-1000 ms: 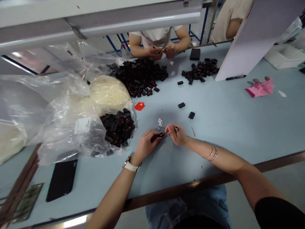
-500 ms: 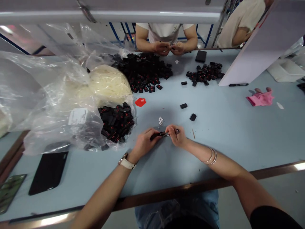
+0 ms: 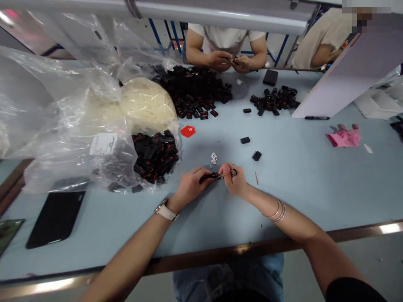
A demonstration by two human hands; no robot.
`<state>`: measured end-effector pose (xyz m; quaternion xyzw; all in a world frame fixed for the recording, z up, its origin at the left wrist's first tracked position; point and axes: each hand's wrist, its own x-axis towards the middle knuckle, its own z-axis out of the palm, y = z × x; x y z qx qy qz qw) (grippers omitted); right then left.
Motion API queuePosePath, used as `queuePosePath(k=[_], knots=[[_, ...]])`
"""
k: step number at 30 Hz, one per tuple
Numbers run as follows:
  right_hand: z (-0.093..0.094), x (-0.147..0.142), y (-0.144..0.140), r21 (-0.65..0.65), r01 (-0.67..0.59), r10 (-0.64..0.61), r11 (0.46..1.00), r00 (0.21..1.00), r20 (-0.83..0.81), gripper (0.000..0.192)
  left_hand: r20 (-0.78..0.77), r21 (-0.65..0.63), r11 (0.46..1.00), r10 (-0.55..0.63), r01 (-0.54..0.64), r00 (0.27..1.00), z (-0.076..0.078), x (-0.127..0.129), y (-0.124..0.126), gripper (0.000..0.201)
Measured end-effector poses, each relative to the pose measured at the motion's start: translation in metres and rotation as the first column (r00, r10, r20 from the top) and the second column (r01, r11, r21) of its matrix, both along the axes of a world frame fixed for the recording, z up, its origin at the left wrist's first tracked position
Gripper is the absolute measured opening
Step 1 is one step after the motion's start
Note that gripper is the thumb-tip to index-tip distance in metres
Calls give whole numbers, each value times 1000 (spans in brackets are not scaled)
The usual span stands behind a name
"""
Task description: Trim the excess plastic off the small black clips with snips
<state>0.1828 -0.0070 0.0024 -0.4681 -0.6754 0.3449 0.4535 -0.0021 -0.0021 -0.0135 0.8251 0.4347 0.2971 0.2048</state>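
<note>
In the head view, I saw the left hand [image 3: 192, 183] pinching a small dark piece [image 3: 205, 178] over the smooth blue table [image 3: 302, 180]. The right hand [image 3: 234, 180] was curled around a thin, shiny tool [image 3: 234, 172]; I could not tell if its tip touched the piece. Tiny white bits [image 3: 214, 158] lay heaped just past the hands. Two boxy blocks [image 3: 257, 156] lay past the right hand. On the left, a crinkly clear bag [image 3: 78, 167] bulged with black blocks [image 3: 155, 157]. A flat white board [image 3: 333, 71] stood far right, hiding some table.
</note>
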Motion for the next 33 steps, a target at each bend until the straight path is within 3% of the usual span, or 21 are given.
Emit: queuePosePath(k=[11,21,33], knots=[[2,-3,4,-11,62,-61,998,996,68,48,-29,-11,1000,17,-18,999,-1,1,0,7],[7,-5,2,53,-11,-1,999,975,222,41,-17,-4,1000,4,-4,1000,-1,0,0,10],[-5,1,7,-68,-39,37,997,999,-37,34,-19,-15,1000,21,-21,1000,-2,-1,0,6]])
